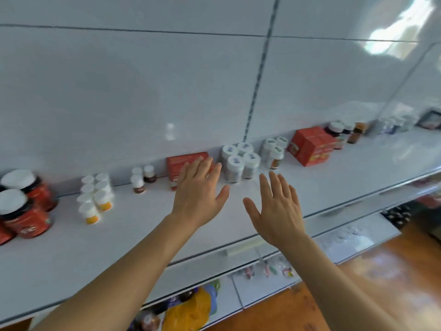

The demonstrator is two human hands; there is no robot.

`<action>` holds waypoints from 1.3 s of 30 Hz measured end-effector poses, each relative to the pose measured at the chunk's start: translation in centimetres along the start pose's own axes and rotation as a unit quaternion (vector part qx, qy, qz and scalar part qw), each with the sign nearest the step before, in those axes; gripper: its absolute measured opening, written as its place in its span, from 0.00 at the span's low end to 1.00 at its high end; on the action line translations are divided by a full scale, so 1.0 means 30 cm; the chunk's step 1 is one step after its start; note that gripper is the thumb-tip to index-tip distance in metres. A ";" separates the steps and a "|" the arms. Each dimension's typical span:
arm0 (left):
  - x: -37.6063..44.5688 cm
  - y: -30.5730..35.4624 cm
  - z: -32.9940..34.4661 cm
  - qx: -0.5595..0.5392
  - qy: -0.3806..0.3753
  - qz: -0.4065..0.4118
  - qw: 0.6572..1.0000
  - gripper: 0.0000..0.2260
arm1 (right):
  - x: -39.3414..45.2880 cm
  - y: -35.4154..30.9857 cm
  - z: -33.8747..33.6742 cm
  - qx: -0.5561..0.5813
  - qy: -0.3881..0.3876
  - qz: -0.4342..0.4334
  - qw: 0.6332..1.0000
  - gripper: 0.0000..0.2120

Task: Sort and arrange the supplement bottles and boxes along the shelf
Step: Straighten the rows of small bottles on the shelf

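Hovering over the white shelf [133, 225]: left hand [199, 199] and right hand [278, 211], fingers spread flat, holding nothing. Left fingertips overlap a red box [181, 163] at the back edge; white-capped bottles [239, 162], contents blurred, stand just beyond, between the hands.

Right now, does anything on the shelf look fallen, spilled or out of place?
Nothing stands out. The white-capped bottles, the red boxes and the big red jars all stand upright in groups near the wall. Both hands are open and hold nothing.

bottles [239, 161] right of box [183, 163]
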State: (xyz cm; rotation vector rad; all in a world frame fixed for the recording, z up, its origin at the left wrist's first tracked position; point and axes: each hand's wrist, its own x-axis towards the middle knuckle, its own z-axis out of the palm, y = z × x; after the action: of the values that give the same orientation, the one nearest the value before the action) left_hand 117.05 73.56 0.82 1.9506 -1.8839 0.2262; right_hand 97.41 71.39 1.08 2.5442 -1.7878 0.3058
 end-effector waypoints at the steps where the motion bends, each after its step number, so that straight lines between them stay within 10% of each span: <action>1: 0.027 0.070 0.009 -0.004 -0.001 0.009 1.000 0.28 | -0.010 0.071 -0.020 -0.002 0.001 0.009 1.000 0.39; 39: 1.306 2.403 0.959 -0.134 -0.087 0.297 0.941 0.26 | 0.318 2.499 -0.284 -0.027 0.087 0.307 0.947 0.34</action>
State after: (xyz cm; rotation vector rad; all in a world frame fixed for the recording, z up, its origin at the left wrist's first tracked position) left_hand 44.04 26.40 3.62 1.2184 -2.4353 -0.0359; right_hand 29.28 37.71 3.70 1.7867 -2.4190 0.4576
